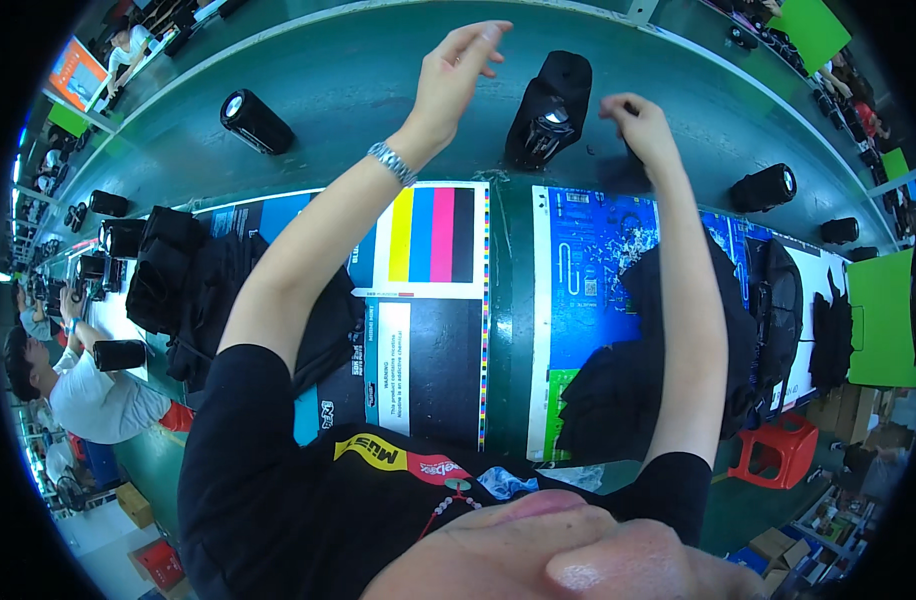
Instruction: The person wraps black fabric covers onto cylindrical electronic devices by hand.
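A black cylindrical speaker (538,140) stands on the green bench in front of me, its shiny round end showing, with black cloth (566,75) against its far side. To its left, my left hand (456,82) is raised, fingers stretched out and nothing seen in them; a metal watch (392,163) is on that wrist. My right hand (643,130) is to the speaker's right, fingers curled in. Something small and dark shows at its fingertips, but I cannot make out what. Neither hand visibly touches the speaker.
Another black speaker (256,122) stands at the far left, and one (764,188) at the right. Black cloth pouches lie piled at left (183,290) and right (618,400) on printed sheets (433,235). A red stool (775,450) is at lower right. A co-worker (98,390) sits at left.
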`<state>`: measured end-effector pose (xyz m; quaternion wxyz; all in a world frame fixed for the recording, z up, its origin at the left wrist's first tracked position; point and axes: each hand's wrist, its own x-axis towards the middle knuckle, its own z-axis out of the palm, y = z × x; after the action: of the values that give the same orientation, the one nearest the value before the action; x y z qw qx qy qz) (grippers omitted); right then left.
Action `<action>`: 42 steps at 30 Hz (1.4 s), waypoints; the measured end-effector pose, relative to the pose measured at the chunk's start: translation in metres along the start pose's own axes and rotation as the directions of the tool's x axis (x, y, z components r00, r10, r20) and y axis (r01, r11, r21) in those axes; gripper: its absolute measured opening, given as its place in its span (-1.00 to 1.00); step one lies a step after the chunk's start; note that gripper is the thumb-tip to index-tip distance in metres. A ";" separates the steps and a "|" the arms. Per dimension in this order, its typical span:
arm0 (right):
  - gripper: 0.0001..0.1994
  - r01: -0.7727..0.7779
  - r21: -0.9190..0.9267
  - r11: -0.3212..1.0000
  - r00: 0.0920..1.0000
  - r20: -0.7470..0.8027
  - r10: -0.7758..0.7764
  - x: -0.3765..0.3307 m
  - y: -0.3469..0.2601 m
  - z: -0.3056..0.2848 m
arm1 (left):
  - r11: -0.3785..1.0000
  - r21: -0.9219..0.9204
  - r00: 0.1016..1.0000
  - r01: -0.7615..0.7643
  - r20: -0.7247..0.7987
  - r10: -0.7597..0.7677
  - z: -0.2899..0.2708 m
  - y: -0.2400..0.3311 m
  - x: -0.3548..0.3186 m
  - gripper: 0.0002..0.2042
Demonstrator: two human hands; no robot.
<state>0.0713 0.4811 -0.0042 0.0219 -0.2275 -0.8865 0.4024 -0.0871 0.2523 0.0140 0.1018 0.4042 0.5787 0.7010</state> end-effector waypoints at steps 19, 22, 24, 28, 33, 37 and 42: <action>-0.73 0.371 0.544 0.752 0.782 -0.620 0.063 0.046 0.028 0.113 | 0.900 -0.360 0.910 0.245 -0.235 -0.341 0.091 -0.072 -0.018 -0.45; -0.67 0.361 0.527 0.770 0.780 -0.623 0.060 0.051 0.033 0.105 | 0.891 -0.350 0.929 0.289 -0.123 -0.349 0.086 -0.078 -0.012 -0.44; -0.58 0.071 0.516 0.853 0.701 -0.635 0.326 0.042 0.023 0.098 | 0.890 -0.352 0.932 0.291 -0.108 -0.347 0.074 -0.080 -0.016 -0.45; -0.48 0.351 0.712 0.608 0.503 -0.691 0.519 -0.030 0.017 0.043 | 0.906 -0.175 0.888 0.386 -0.195 -0.416 0.029 -0.055 -0.038 -0.47; -0.43 0.363 0.931 0.026 0.890 -0.355 0.287 -0.091 -0.050 0.036 | 0.958 -0.004 0.958 0.286 -0.036 -0.286 -0.005 0.021 -0.075 -0.50; -0.46 0.214 0.977 0.018 0.965 -0.215 0.152 -0.097 -0.118 0.092 | 0.993 0.118 0.993 -0.010 0.117 -0.004 -0.004 0.069 -0.119 -0.67; -0.82 0.206 0.964 0.165 0.977 -0.193 -0.095 -0.114 -0.160 0.145 | 0.981 0.047 0.980 0.186 0.061 -0.188 -0.052 0.087 -0.145 -0.77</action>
<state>0.0790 0.2391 0.0301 0.2404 -0.0894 -0.4402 0.8605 0.0006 0.0990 0.0262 0.1777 0.3724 0.6248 0.6629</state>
